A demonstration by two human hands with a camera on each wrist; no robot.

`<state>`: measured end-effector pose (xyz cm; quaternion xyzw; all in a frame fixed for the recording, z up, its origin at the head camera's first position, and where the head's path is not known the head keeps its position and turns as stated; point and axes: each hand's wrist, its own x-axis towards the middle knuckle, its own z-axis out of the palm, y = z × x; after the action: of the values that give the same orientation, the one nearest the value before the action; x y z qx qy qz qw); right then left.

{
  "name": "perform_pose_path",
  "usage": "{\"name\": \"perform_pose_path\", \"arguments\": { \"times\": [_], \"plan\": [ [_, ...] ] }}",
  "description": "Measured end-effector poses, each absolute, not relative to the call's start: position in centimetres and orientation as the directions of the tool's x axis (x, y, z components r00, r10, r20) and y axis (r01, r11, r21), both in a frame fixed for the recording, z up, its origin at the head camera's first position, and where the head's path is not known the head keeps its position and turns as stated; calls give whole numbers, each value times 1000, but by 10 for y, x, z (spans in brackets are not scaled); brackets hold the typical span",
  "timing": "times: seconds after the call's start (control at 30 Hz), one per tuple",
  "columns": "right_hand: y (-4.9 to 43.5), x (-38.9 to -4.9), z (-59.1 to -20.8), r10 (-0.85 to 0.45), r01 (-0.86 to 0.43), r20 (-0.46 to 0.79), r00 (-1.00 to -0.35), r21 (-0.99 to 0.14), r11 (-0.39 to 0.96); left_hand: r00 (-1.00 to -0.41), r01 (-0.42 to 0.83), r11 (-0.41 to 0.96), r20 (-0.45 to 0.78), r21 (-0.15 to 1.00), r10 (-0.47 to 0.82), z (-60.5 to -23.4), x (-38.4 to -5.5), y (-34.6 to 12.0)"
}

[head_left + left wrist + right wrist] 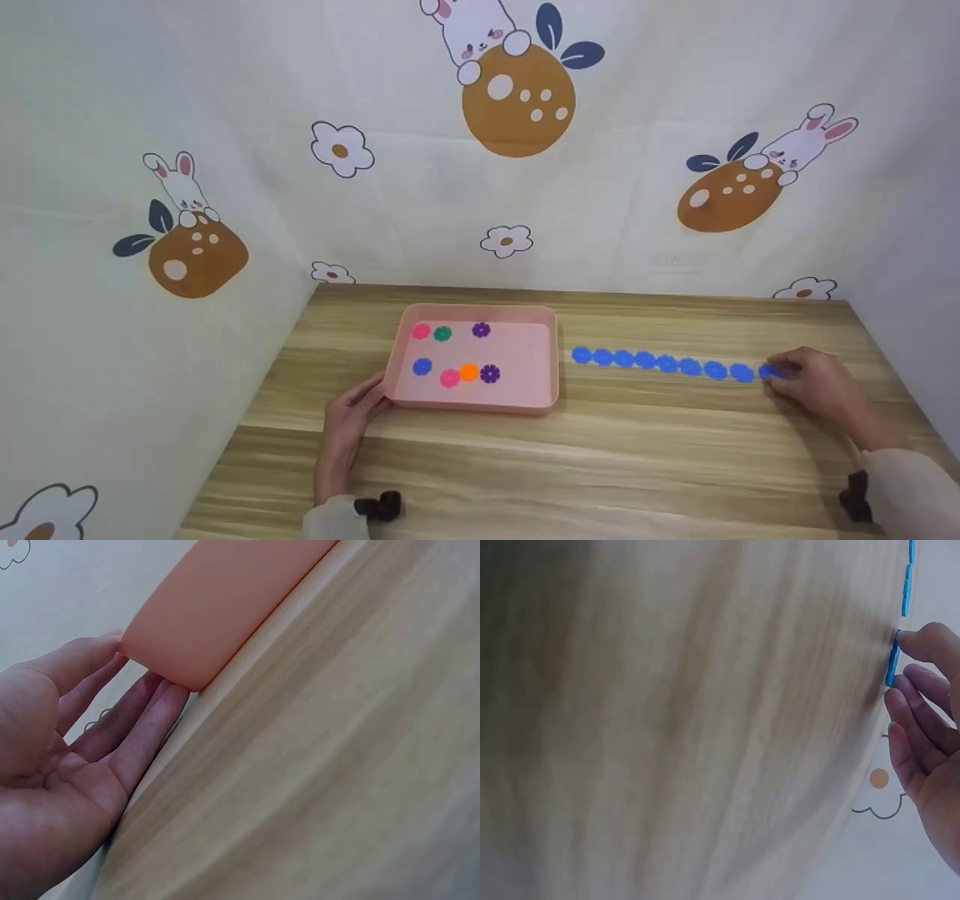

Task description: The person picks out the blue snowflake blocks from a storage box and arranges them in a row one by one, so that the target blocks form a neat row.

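A pink tray [480, 409] rests on the wooden table, holding several small notched plastic discs: pink, green, purple, orange and one blue disc [422, 367]. My left hand [352, 420] grips the tray's near left corner; in the left wrist view the thumb lies at the rim and the fingers lower on the side wall [202, 630]. Right of the tray runs a row of blue notched discs [646, 360]. At its right end my right hand [821, 386] pinches a blue disc [892, 660] between thumb and fingers, close to the last one in the row.
The wooden table [600, 465] meets a pale printed cloth [615, 187] at its back and sides. Dark wrist-camera mounts [380, 506] sit at both sleeves. Bare tabletop lies in front of the tray and the row.
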<state>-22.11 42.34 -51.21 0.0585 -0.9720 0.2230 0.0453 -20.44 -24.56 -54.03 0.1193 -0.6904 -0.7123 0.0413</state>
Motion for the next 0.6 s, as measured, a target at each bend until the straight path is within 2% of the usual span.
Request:
{"name": "perform_pose_path", "arguments": {
  "times": [0.3,0.5,0.6],
  "plan": [
    [404,-224,-496,-35,-127,189,-981,-497,858,-962,-131,-8,-129,991,-242,-542,-204,-247],
    [369,-227,-461,88,15,66,-994,-710,704,-962,-140,13,-133,990,-238,-543,-204,-247],
    [349,-230,-446,98,23,47,-994,-788,615,-963,-140,11,-134,990,-233,-543,-203,-247]
  ]
}}
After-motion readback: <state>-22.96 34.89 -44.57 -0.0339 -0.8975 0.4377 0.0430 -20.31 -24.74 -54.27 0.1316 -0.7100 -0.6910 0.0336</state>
